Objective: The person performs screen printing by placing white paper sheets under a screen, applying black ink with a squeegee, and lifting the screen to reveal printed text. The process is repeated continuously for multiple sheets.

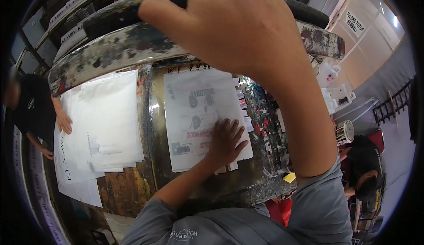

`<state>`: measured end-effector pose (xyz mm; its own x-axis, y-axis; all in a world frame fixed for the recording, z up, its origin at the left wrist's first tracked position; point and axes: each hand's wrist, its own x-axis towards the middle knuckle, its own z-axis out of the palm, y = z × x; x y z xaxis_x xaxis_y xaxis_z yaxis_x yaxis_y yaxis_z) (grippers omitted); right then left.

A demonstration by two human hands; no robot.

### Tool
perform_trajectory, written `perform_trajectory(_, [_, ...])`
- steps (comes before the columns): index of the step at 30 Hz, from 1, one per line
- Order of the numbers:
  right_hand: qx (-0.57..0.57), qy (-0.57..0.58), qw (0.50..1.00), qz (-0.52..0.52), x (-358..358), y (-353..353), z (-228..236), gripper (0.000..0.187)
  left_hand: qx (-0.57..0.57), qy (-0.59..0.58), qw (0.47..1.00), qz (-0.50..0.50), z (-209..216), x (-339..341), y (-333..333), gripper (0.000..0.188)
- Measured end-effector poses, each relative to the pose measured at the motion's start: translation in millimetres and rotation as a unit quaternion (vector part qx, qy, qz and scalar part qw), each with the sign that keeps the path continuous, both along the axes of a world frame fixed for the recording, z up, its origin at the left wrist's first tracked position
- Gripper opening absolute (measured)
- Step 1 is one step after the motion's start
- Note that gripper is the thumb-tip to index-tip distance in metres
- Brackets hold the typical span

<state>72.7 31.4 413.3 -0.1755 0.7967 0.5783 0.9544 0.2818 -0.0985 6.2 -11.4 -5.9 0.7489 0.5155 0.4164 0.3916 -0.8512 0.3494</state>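
Observation:
My left hand (226, 144) lies flat with fingers spread on the lower right of a translucent sheet (181, 126). Dark and red printed shapes show on or through that sheet. Several paper strips (242, 103) stick out from under its right edge. Close to the camera, my right hand (238, 20) is raised above the table's far side. Its thumb points left, while its other fingers are mostly cut off by the top of the picture, so what they hold, if anything, is hidden.
At left, another person's hand (64, 122) rests on a stack of large white sheets (106, 121). A paint-stained padded bar (119, 46) runs along the table's far side. Right of the table are a metal can (345, 131), plastic containers (342, 96) and a bent-over person (364, 165).

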Motion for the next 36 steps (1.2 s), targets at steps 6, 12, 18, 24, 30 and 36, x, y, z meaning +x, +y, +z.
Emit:
perform_trajectory(6, [-0.026,0.01,0.998,-0.048,-6,-6,-4,0.057,-0.013,0.109,0.993,0.039,50,-97,12,0.061])
perform_trajectory(12, [-0.105,0.021,0.985,-0.136,-33,-18,17,0.06,-0.052,0.185,0.969,0.153,41,-209,-2,0.083])
perform_trajectory(18, [-0.07,0.019,0.991,-0.113,-40,-25,17,0.061,-0.051,0.116,0.977,0.172,32,-211,-3,0.083])
perform_trajectory(24, [0.097,-0.025,0.995,-0.015,-14,-18,-33,0.06,0.004,0.187,0.963,0.194,9,-211,2,0.089])
perform_trajectory(30, [0.143,-0.023,0.989,-0.01,-18,-39,-72,0.058,-0.105,-0.215,0.94,0.242,62,-226,6,0.1])
perform_trajectory(36, [-0.122,-0.108,0.985,0.049,-18,-116,-180,0.049,-0.419,-0.382,0.803,0.181,119,-285,-44,0.102])
